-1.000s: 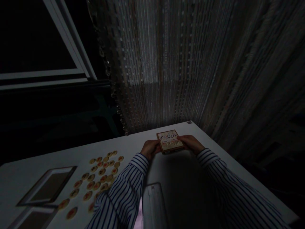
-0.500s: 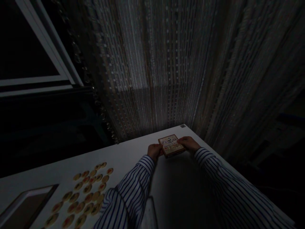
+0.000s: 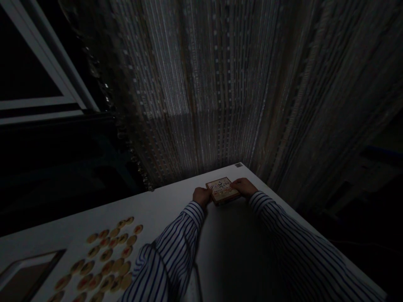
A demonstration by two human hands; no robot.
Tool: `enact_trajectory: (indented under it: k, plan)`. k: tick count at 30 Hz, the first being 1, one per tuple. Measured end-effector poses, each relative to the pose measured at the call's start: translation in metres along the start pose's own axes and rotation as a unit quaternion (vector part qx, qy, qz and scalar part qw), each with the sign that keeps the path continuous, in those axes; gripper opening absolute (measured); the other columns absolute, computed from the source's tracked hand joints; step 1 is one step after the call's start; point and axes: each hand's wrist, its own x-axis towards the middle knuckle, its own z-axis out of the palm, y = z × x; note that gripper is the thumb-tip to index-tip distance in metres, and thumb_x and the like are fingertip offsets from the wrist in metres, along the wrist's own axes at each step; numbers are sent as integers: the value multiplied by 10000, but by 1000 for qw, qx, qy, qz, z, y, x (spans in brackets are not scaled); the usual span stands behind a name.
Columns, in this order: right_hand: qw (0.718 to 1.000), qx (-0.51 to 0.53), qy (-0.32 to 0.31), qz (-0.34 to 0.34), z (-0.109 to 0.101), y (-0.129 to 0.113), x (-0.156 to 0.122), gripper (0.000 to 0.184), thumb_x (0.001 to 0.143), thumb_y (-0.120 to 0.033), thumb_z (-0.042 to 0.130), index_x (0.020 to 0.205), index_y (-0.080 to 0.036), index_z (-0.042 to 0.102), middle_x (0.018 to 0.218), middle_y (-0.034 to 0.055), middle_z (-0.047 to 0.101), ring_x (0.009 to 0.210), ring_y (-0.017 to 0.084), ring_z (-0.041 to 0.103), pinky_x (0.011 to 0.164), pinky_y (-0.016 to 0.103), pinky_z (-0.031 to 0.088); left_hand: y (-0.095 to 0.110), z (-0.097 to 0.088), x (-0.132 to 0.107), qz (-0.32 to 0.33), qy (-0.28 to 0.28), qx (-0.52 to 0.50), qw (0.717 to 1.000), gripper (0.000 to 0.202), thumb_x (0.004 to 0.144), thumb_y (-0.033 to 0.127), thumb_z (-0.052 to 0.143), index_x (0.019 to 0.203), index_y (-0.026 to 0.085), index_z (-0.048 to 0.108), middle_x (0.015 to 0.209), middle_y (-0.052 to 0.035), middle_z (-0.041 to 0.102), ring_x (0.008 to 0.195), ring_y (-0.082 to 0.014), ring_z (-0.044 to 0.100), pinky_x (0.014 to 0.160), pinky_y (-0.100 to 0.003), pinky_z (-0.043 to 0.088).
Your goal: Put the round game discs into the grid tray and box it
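A flat square box (image 3: 222, 193) with a printed lid showing dark characters lies between my two hands near the far right corner of the table. My left hand (image 3: 202, 196) is closed on its left edge. My right hand (image 3: 244, 187) grips the right side, thumb resting on top. Whether the box touches the tabletop or hovers just over it, I cannot tell. Round wooden Chinese chess pieces (image 3: 106, 254), several with red or dark marks, are scattered to the left of my left arm.
The white table (image 3: 170, 205) carries a shallow wood-rimmed tray (image 3: 57, 260) at the lower left. A thin dark-edged object (image 3: 198, 281) shows beside my left forearm. A string curtain (image 3: 201, 84) hangs along the far edge. A small dark label (image 3: 238, 165) marks the corner. Light is dim.
The whole view has shifted slightly, so the table contents appear further left. Both hands still hold the box, which looks a little flatter. The pieces keep their arrangement.
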Motion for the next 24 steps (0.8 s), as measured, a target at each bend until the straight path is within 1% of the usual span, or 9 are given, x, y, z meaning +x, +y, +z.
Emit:
enact_trajectory:
  k: [4,10,15,19,20,22,24]
  plan:
    - [999,-38,-4,-4,-2,-6,-3,276,714,-344,587,811,-107,690,773,64,691,751,174,621,607,218,436,6,-6,1,14,-15,53,998,258,753,302,563,728,81,693,725,-122,692,678,-171,642,545,-217,424]
    - [995,-97,-4,-1,-5,-15,-10,289,741,-357,563,860,-127,692,835,75,695,795,178,622,631,216,432,13,-9,-4,24,-18,120,992,296,768,323,537,803,70,686,790,-149,696,743,-191,644,579,-232,424]
    - [987,-158,5,-3,-7,-23,-15,307,754,-351,538,900,-125,685,900,105,685,837,197,619,664,236,425,13,-9,-7,37,-11,159,987,318,765,350,530,870,86,674,865,-153,692,806,-200,639,606,-237,425]
    - [978,-207,15,-14,-6,-26,-19,298,768,-362,506,868,-154,694,879,106,688,830,215,625,687,262,425,12,-8,-10,62,2,187,980,343,768,369,515,898,84,654,919,-177,675,848,-219,633,650,-250,436]
    - [976,-217,22,-21,-5,-26,-21,311,778,-366,490,889,-156,690,896,115,685,842,222,623,703,273,427,12,-8,-11,75,10,193,978,355,773,367,507,925,76,641,941,-188,666,874,-231,626,679,-263,441]
    - [970,-235,41,-49,-1,-26,-25,364,808,-365,442,1009,-147,653,998,140,660,925,239,600,769,299,422,11,-7,-15,113,29,204,972,392,789,348,480,1033,62,590,1025,-205,630,968,-253,591,767,-297,438]
    - [962,-247,59,-97,5,-26,-29,433,840,-346,383,1178,-132,550,1168,155,580,1068,248,525,871,332,386,10,-5,-20,169,47,212,961,461,802,322,464,1186,68,482,1187,-204,541,1125,-257,493,892,-327,391]
